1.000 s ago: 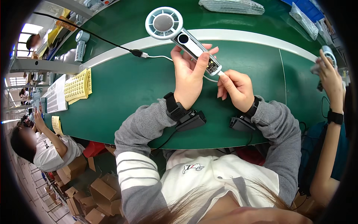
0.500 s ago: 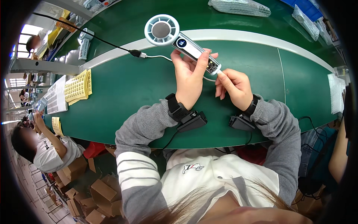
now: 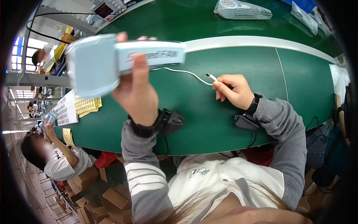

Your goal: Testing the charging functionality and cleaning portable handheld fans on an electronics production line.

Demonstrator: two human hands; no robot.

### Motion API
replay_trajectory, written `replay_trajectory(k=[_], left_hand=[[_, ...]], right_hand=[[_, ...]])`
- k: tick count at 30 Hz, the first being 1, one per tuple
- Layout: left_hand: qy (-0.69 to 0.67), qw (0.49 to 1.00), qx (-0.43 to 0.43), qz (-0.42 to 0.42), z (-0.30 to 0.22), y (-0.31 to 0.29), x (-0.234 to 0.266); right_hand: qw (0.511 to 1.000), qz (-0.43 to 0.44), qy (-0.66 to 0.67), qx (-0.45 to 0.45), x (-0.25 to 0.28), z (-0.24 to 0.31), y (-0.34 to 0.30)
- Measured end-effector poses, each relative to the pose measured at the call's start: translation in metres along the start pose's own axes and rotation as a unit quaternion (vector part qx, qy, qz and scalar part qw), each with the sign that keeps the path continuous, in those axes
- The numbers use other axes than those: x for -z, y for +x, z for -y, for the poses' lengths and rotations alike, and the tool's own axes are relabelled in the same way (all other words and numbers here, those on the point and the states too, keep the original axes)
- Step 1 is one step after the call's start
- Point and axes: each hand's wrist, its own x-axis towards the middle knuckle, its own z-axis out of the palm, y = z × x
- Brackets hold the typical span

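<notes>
A light blue handheld fan [image 3: 95, 67], smeared by motion, is raised at the upper left in my left hand [image 3: 138, 99]. My fingers and thumb wrap its handle, which bears printed lettering. The fan's broad head points left. Over the middle of the table my right hand [image 3: 235, 89] pinches the white plug of a charging cable [image 3: 182, 71] between thumb and fingers. The plug's tip is bare, apart from the fan. Leftward the white cable passes out of sight behind the fan.
Yellow label sheets [image 3: 87, 108] and a white printed sheet [image 3: 67, 112] lie at the left of the green table [image 3: 201, 119]. A bubble-wrapped item [image 3: 242, 10] rests beyond the pale ledge. A co-worker [image 3: 63, 156] sits at the left, above cardboard boxes [image 3: 115, 198].
The plug has come out of the fan's handle end. My left hand has carried the fan left and turned it, while my right hand keeps the plug in nearly the same place.
</notes>
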Motion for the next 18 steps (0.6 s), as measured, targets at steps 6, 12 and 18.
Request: replay_trajectory(k=[6, 12, 18], left_hand=[[-0.372, 0.882, -0.127, 0.260, -0.092, 0.025, 0.065], [-0.177, 0.864, -0.448, -0.147, -0.128, -0.007, 0.101], [-0.370, 0.884, -0.283, 0.037, -0.131, -0.017, 0.117]], right_hand=[[0.995, 0.016, 0.062, -0.082, 0.001, -0.002, 0.004], [0.992, 0.012, 0.071, -0.101, 0.004, -0.006, 0.004], [0.993, 0.005, 0.059, -0.107, 0.005, -0.006, 0.009]])
